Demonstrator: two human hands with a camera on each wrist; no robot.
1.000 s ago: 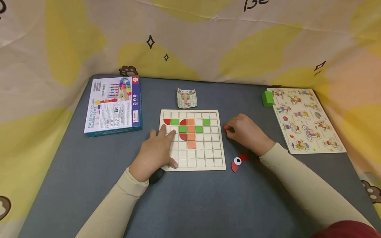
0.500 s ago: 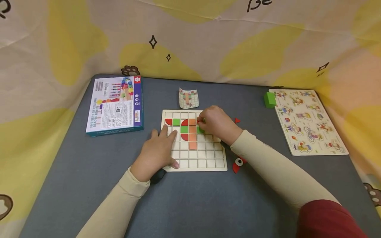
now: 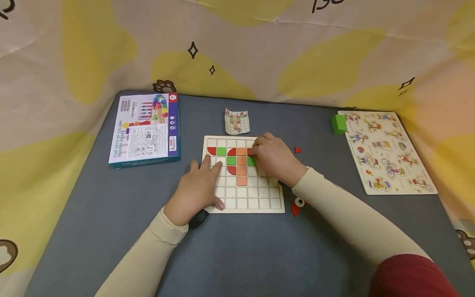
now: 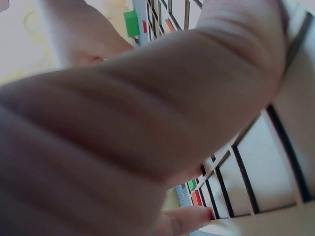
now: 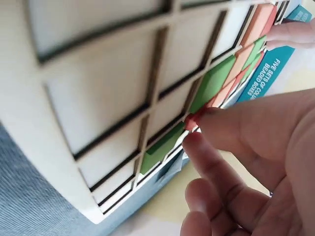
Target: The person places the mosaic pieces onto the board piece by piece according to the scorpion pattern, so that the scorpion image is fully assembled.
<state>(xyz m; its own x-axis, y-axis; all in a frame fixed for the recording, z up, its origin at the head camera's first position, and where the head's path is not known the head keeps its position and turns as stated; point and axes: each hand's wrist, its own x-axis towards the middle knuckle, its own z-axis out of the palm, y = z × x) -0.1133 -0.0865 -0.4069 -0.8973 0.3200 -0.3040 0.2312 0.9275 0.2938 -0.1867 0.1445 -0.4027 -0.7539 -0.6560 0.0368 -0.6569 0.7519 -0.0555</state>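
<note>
A wooden grid board [image 3: 256, 204] lies on the table, with red, green and orange tiles set in its upper cells. My left hand [image 3: 196, 187] is spread flat over the board's left edge, fingers straight. Between thumb and index finger, my right hand [image 3: 276, 159] pinches a small red tile [image 5: 191, 122] at a cell just right of the top orange tile [image 3: 241, 152]. Just below it sits a green tile [image 3: 251, 161]. The right hand covers the cells in the board's upper right, though the right wrist view shows another green tile [image 5: 162, 147] there.
Above the board stands a curled pattern card [image 3: 237, 122]. Right of it lie a red triangle [image 3: 297, 149], a round eye piece [image 3: 299, 202] and a red curved piece [image 3: 295, 209]. A beads box [image 3: 144, 128], a green block [image 3: 339, 124] and a picture puzzle [image 3: 389, 152] flank them.
From the right of the board, my right hand has moved left onto it with the red tile, uncovering the red triangle. Over the last half second it has barely shifted. The left hand stays put.
</note>
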